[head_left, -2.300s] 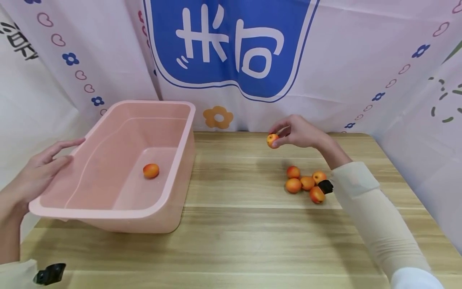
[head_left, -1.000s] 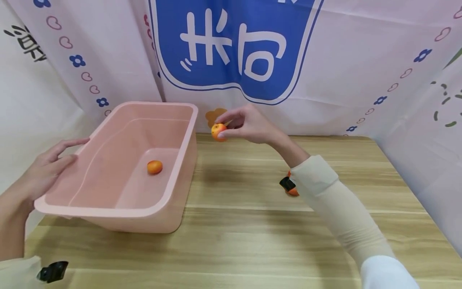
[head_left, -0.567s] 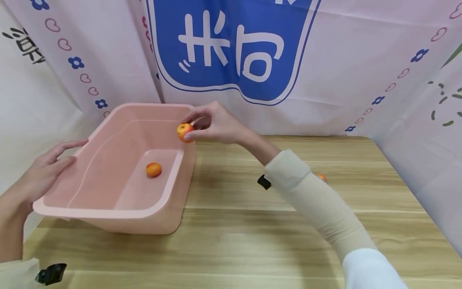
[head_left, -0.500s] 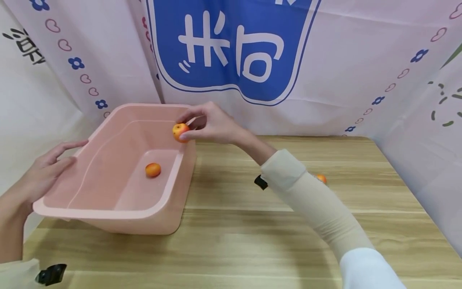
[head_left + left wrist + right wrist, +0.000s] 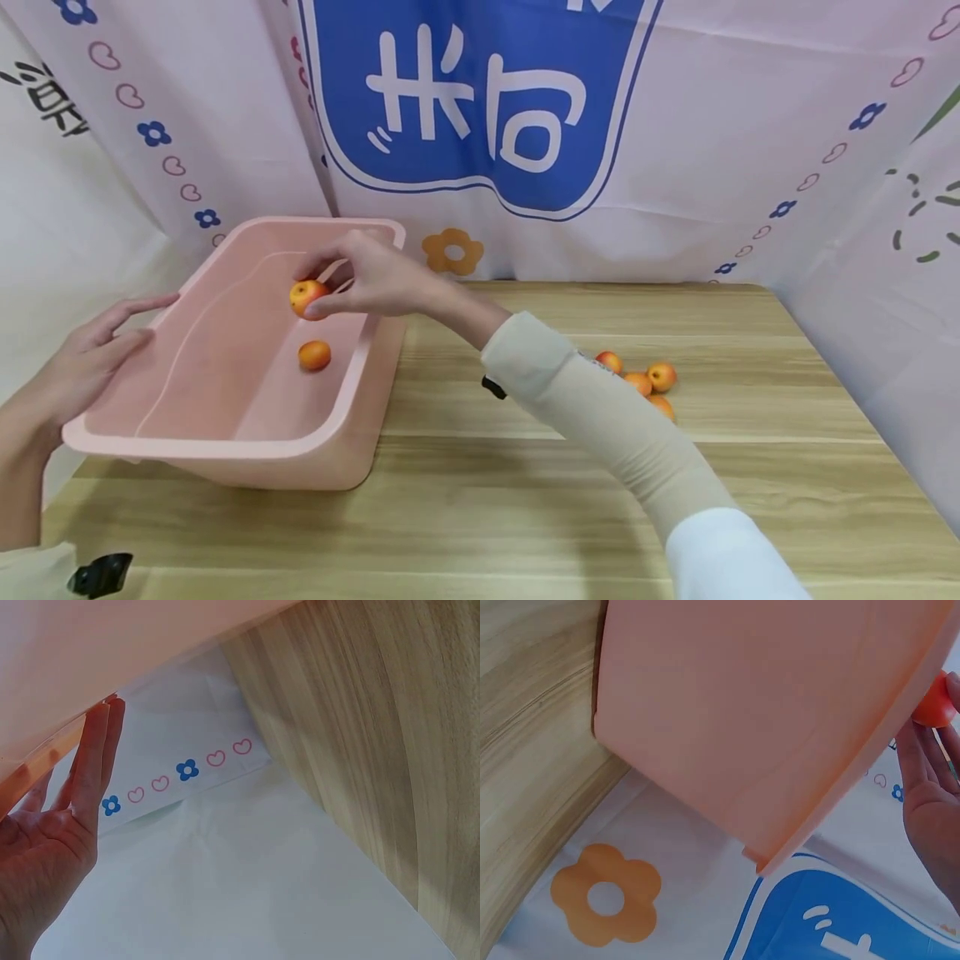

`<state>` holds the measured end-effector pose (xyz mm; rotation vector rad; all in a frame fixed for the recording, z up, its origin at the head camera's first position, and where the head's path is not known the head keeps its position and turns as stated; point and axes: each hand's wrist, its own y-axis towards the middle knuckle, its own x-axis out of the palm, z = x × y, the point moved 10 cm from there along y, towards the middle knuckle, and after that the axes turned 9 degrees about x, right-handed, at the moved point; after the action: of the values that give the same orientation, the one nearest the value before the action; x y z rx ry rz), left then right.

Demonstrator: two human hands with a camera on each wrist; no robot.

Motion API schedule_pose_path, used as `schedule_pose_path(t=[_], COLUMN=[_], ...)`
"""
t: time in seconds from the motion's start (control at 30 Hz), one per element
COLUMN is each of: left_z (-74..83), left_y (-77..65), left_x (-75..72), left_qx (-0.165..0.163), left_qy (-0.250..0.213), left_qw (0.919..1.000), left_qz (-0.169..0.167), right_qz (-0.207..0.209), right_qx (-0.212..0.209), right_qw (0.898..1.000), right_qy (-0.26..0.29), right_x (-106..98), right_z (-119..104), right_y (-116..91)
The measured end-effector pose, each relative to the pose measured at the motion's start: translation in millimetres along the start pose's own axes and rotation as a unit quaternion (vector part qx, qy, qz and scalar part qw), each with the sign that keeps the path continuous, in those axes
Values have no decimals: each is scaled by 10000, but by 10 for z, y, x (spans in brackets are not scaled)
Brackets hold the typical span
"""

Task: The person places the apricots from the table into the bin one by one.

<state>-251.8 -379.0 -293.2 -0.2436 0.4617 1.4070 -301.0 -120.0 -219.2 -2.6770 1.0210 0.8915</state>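
In the head view a pink plastic tub (image 5: 345,417) stands at the left of the table. My left hand (image 5: 82,358) holds its left rim, thumb over the edge; the left wrist view shows that hand's fingers (image 5: 94,754) along the outside wall. My right hand (image 5: 375,275) reaches over the tub's right side and pinches an orange-red apricot (image 5: 306,298) between thumb and fingers, above the tub floor. Below it another apricot (image 5: 314,356) lies on the floor of the tub. The right wrist view shows the held apricot (image 5: 934,703) beyond the tub rim.
Several more apricots (image 5: 662,377) lie in a cluster on the wooden table (image 5: 480,517), partly hidden by my right sleeve (image 5: 600,408). A printed white cloth (image 5: 697,158) hangs behind the table and along its sides.
My right hand has carried the apricot leftward from over the table, across the tub's right rim and into the space above the tub floor. The left hand keeps its hold on the rim.
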Motion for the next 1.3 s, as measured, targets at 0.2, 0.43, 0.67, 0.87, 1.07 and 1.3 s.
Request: schedule_pose_path(t=[0.2,0.43,0.67,0.87,1.07,1.3], left_z=[-10,3,-9,-4,-20,-25], left_y=[-9,-17,3,-7,-2,8], left_x=[11,16,16,20,38,13], left_qx=[-108,-78,-129,-11,-99,-76], left_qy=[-15,-19,-15,-184,-165,-49], left_qw=[9999,10000,9999,9998,9998,9999], left_qz=[-33,-38,-51,-60,-78,-66], right_qz=[-220,-329,-418,-548,-470,-442], right_qx=[134,265,332,601,872,907], right_qw=[9995,9972,9961,9926,9908,9848], right_qy=[-190,-612,-703,-898,-922,-1416], right_x=[165,366,493,609,623,657], right_z=[-52,-47,-45,-8,33,84], right_y=[172,293,438,598,673,768])
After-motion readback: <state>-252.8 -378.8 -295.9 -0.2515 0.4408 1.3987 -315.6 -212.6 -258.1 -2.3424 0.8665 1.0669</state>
